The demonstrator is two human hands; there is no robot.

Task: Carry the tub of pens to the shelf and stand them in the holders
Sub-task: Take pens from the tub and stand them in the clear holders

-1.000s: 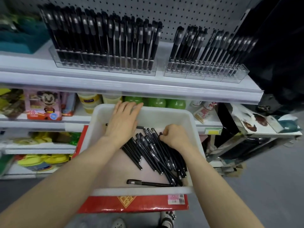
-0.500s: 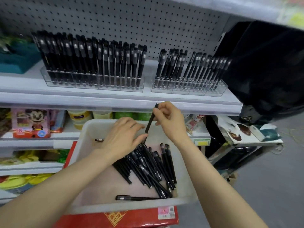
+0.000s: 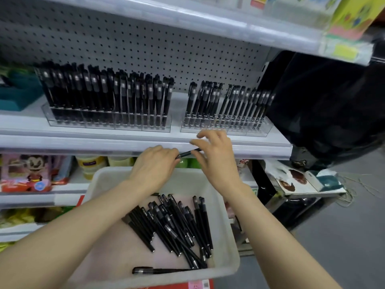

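A white tub [image 3: 227, 207] sits below the shelf with several black pens [image 3: 177, 224] lying loose in it. One black pen [image 3: 188, 153] is held level above the tub, just under the shelf edge [image 3: 104, 142]. My left hand [image 3: 154, 167] grips its left end and my right hand [image 3: 216, 157] pinches its right end. On the shelf stand two clear holders: the left holder [image 3: 108, 122] is packed with upright black pens, and the right holder [image 3: 225, 126] holds several with gaps.
A grey pegboard [image 3: 145, 44] backs the shelf. A teal bin [image 3: 18, 97] stands at the far left. Lower shelves hold packaged goods [image 3: 27, 174]. A black bag [image 3: 325, 105] hangs at the right. A red box [image 3: 200, 285] lies under the tub.
My right hand lifted one pen out of the tub and up to the shelf edge. My left hand rose from the pile and took hold of the pen's other end.
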